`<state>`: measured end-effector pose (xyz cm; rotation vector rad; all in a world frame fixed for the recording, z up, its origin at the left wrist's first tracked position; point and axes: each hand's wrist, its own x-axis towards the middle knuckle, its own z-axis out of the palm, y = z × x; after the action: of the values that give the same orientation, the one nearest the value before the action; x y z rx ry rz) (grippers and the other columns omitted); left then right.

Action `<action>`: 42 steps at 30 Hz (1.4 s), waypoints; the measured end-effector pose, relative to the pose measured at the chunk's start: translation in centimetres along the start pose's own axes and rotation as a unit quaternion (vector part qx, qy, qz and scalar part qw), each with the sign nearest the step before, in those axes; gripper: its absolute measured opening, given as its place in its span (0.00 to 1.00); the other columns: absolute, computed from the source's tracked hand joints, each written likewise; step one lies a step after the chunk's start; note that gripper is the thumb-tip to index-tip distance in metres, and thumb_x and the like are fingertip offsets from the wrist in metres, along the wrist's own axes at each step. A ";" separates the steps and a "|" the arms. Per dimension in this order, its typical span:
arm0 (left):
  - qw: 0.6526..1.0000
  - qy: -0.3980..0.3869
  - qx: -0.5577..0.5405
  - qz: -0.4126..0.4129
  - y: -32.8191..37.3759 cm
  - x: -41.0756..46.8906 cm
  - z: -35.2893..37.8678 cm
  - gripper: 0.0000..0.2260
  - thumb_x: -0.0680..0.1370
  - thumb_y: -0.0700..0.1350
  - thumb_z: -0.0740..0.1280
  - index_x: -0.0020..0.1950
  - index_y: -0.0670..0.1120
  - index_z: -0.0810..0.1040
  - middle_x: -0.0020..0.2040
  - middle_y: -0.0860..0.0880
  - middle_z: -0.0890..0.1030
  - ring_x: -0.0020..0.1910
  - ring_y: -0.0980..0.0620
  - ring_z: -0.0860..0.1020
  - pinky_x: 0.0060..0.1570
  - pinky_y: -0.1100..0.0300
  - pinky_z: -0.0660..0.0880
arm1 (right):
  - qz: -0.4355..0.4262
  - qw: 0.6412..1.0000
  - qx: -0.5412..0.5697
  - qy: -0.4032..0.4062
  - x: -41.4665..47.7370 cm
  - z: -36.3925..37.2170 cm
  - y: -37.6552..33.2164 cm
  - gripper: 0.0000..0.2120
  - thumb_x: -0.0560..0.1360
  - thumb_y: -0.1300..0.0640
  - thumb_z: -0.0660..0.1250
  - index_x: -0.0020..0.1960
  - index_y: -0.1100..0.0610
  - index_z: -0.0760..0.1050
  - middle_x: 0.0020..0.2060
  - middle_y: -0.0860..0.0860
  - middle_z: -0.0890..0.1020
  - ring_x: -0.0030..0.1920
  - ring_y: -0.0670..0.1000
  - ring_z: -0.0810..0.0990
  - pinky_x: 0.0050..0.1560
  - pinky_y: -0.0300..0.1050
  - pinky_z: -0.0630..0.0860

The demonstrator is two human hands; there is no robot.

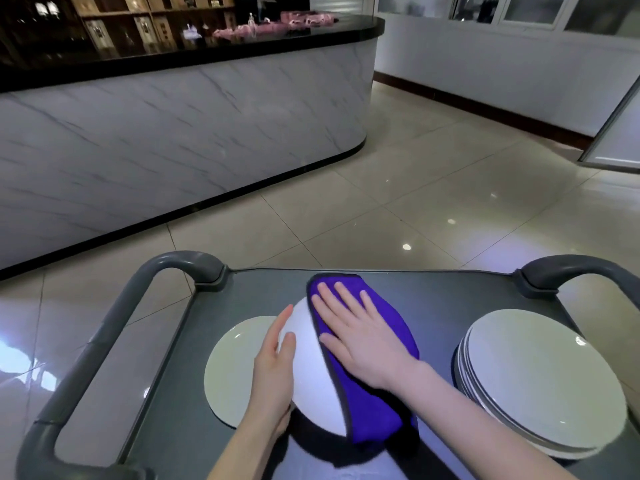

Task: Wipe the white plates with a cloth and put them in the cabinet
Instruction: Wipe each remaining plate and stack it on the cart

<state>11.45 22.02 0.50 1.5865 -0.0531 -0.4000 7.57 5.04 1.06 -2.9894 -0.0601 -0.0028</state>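
On the grey cart top a white plate is held tilted above the surface. My left hand grips its left rim, thumb on the face. A purple cloth covers the plate's right half, and my right hand presses flat on the cloth with fingers spread. A single white plate lies flat on the cart to the left, partly behind my left hand. A stack of several white plates stands on the right side of the cart.
The cart has grey handle bars at its left and right ends. A curved marble counter with a black top stands across the tiled floor. A white wall and door frame lie far right.
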 end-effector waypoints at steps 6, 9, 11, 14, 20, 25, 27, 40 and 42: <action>0.999 0.029 -0.045 -0.004 -1.0 0.8 -0.5 0.14 0.86 0.46 0.56 0.65 0.59 0.77 0.64 0.64 0.78 0.59 0.74 0.74 0.53 0.78 0.69 | -0.091 0.994 0.039 -0.035 -1.6 1.5 -4.8 0.28 0.83 0.43 0.44 0.80 0.46 0.41 0.79 0.40 0.40 0.78 0.45 0.35 0.75 0.51 0.31; 0.999 0.032 -0.015 -0.014 -1.1 0.7 -1.3 0.17 0.87 0.47 0.55 0.61 0.68 0.77 0.62 0.74 0.76 0.65 0.75 0.70 0.58 0.75 0.67 | -0.115 0.991 0.048 -0.054 -3.6 2.0 -4.6 0.27 0.83 0.42 0.44 0.80 0.45 0.44 0.79 0.39 0.43 0.79 0.45 0.38 0.76 0.57 0.36; 0.998 0.050 -0.004 -0.024 -1.6 0.8 -2.0 0.17 0.87 0.47 0.54 0.61 0.68 0.77 0.64 0.71 0.77 0.69 0.66 0.72 0.66 0.65 0.68 | -0.118 0.991 -0.005 -0.055 -5.3 2.3 -3.7 0.26 0.83 0.41 0.46 0.80 0.43 0.51 0.79 0.40 0.52 0.79 0.45 0.49 0.76 0.59 0.51; 0.996 0.058 -0.024 -0.059 -1.8 0.9 -2.5 0.18 0.87 0.49 0.55 0.57 0.71 0.79 0.62 0.63 0.80 0.63 0.58 0.79 0.59 0.55 0.77 | -0.090 0.991 0.043 -0.085 -6.2 2.6 -1.2 0.27 0.82 0.38 0.46 0.79 0.41 0.48 0.79 0.38 0.46 0.78 0.43 0.43 0.77 0.58 0.45; 0.997 0.029 -0.024 -0.066 -0.9 0.3 -0.8 0.20 0.86 0.48 0.55 0.56 0.74 0.78 0.63 0.65 0.79 0.66 0.58 0.76 0.66 0.53 0.74 | 0.031 0.998 0.026 -0.040 -2.6 1.6 1.8 0.27 0.83 0.41 0.43 0.79 0.42 0.38 0.77 0.37 0.36 0.76 0.44 0.31 0.78 0.51 0.39; 0.994 0.011 -0.077 -0.075 -1.6 0.7 0.2 0.15 0.87 0.46 0.54 0.69 0.57 0.75 0.71 0.54 0.77 0.70 0.53 0.74 0.74 0.48 0.68 | -0.063 0.994 0.063 -0.057 -0.4 1.9 -2.5 0.26 0.84 0.45 0.45 0.80 0.44 0.42 0.78 0.38 0.40 0.78 0.44 0.36 0.77 0.50 0.36; 0.995 0.009 -0.078 -0.068 -1.8 0.9 -0.2 0.15 0.87 0.49 0.54 0.70 0.58 0.75 0.70 0.56 0.77 0.69 0.58 0.74 0.71 0.56 0.69 | -0.083 0.990 0.093 -0.064 -1.2 2.1 -3.8 0.26 0.84 0.46 0.45 0.80 0.44 0.43 0.78 0.37 0.42 0.78 0.43 0.37 0.77 0.49 0.36; 0.995 0.023 -0.060 -0.077 -0.2 0.4 -1.5 0.21 0.85 0.46 0.58 0.56 0.75 0.78 0.61 0.57 0.82 0.55 0.52 0.84 0.48 0.53 0.83 | 0.011 0.992 0.108 -0.060 -5.8 1.5 1.9 0.24 0.83 0.41 0.46 0.79 0.39 0.50 0.77 0.33 0.45 0.76 0.36 0.37 0.78 0.46 0.40; 0.996 -0.003 -0.051 -0.075 -0.1 0.1 -0.7 0.20 0.86 0.47 0.58 0.56 0.75 0.78 0.65 0.58 0.80 0.62 0.51 0.80 0.61 0.46 0.79 | 0.046 0.994 0.088 -0.048 -4.1 1.1 2.1 0.25 0.84 0.42 0.45 0.79 0.42 0.46 0.77 0.35 0.42 0.76 0.39 0.35 0.78 0.50 0.40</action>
<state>11.74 22.69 0.41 1.4931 0.0817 -0.5164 3.54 3.02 -0.37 -2.8113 0.0645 0.1499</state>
